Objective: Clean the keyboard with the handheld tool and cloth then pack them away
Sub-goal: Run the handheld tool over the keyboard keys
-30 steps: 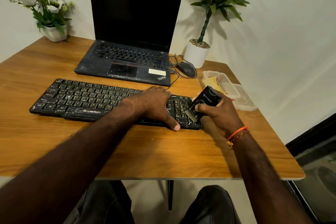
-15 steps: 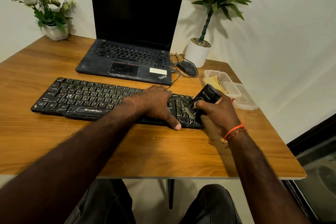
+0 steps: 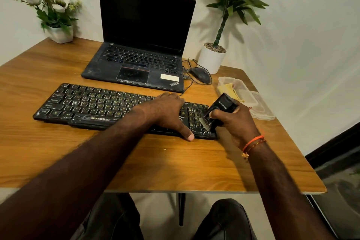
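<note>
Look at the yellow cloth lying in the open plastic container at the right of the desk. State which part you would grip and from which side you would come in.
Judging by its pose, pinch the yellow cloth at its raised fold from above. The container is open-topped, its walls block the sides, and the cloth looks soft.

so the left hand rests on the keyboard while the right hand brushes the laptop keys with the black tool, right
Not quite. In the head view, the right hand holds the black tool with its bristles on the keyboard, at its right end, not on the laptop. The left hand does rest on the keyboard.
</note>
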